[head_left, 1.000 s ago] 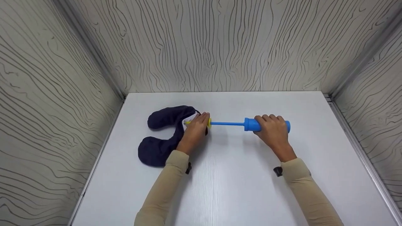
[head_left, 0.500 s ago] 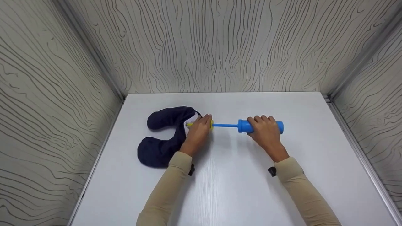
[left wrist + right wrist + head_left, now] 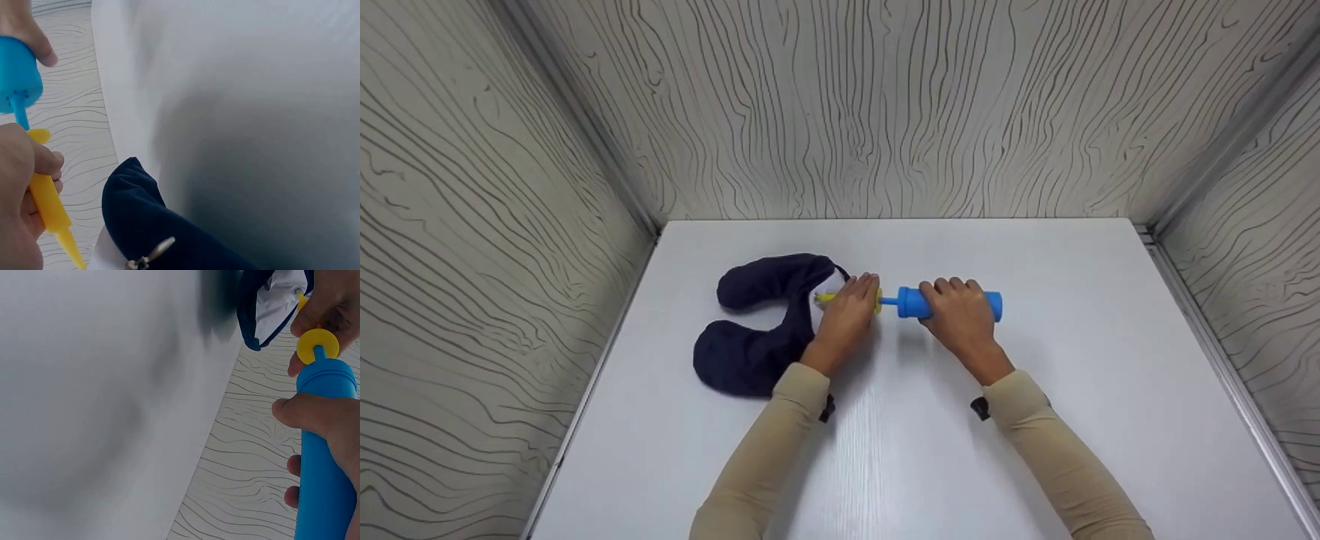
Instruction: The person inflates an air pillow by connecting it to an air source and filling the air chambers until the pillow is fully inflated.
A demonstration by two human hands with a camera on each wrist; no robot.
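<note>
A hand pump spans both hands, its blue barrel (image 3: 913,303) to the right and its yellow nozzle end (image 3: 826,298) to the left. My right hand (image 3: 962,315) grips the barrel with the thumb and fingers wrapped around it. My left hand (image 3: 846,315) holds the yellow body (image 3: 49,208), just behind the yellow disc (image 3: 306,343). Only a short piece of blue rod shows between the disc and barrel. In the right wrist view the nozzle tip meets the white inner lining (image 3: 275,298) of a navy U-shaped neck pillow (image 3: 746,356), lying left of the hands.
The pillow cover is unzipped at its curved end, with a zipper pull (image 3: 163,247) hanging in the left wrist view. Everything sits over a white table (image 3: 930,465). Wood-patterned panels (image 3: 840,112) enclose it at the back and both sides.
My right hand has moved left with the blue barrel, and the exposed rod has become much shorter. The left hand and the pillow's curved end have shifted slightly right.
</note>
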